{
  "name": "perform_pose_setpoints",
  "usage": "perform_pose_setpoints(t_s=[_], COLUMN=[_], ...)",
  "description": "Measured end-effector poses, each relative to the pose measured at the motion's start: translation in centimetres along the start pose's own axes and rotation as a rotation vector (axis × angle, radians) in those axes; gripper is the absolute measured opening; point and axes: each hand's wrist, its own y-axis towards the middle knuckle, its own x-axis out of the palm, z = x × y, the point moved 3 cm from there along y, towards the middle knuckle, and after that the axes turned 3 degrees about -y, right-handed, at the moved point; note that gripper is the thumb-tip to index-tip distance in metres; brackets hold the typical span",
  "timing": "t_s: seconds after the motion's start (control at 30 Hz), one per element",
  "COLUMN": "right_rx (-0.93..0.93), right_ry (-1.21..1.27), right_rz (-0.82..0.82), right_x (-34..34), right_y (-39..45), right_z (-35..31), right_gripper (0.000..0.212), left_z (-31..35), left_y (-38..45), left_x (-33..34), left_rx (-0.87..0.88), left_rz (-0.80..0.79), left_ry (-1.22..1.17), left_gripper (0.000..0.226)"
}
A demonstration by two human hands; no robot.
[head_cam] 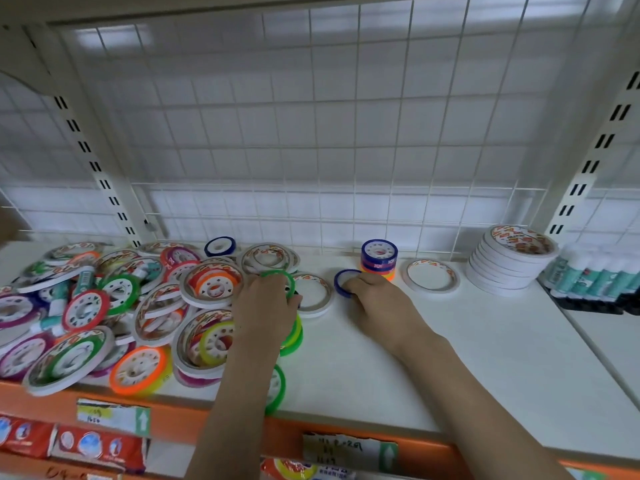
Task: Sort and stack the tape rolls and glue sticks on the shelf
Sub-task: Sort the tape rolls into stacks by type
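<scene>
Left hand (pixel 265 303) grips green roll (pixel 281 276), frame centre | right hand (pixel 375 299) pinches blue roll (pixel 341 282) | I see pile (pixel 104 306) lower left.

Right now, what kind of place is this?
Probably a stationery shop. Price labels sit on the shelf edge, with stacked white tape rolls and rows of glue sticks.
</scene>
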Motion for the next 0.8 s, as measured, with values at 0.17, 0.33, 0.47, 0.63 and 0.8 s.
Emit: perform_pose_setpoints(t_s=[0.17, 0.33, 0.47, 0.63, 0.8], right_rx=[-0.027, 0.075, 0.126, 0.138, 0.126], right_ry=[0.084, 0.067, -0.054, -0.082, -0.082], right_rz=[0.151, 0.125, 0.067, 0.005, 0.002], right_x=[-1.4, -4.0, -4.4, -3.2, -2.4], right_y=[-0.3, 1.6, 3.5, 4.5, 4.4], right_z=[1.3, 3.4, 4.8, 5.6, 5.7], right_gripper=[0.042, 0.038, 0.04, 0.039, 0.042], left_z=[0.3, 0.3, -0.4, -1.6, -2.4], left_y=[0.1, -0.4, -1.3, -2.3, -2.6], left_x=[0.5, -0.2, -0.5, -1.1, -1.4], left_rx=[-0.035, 0.155, 0.245, 0.228, 0.218], left_rz=[0.041, 0.166, 0.22, 0.261, 0.262], left_ry=[-0.002, -0.103, -0.141, -0.15, -0.141], left_gripper=[0.018, 0.026, 0.029, 0.029, 0.029])
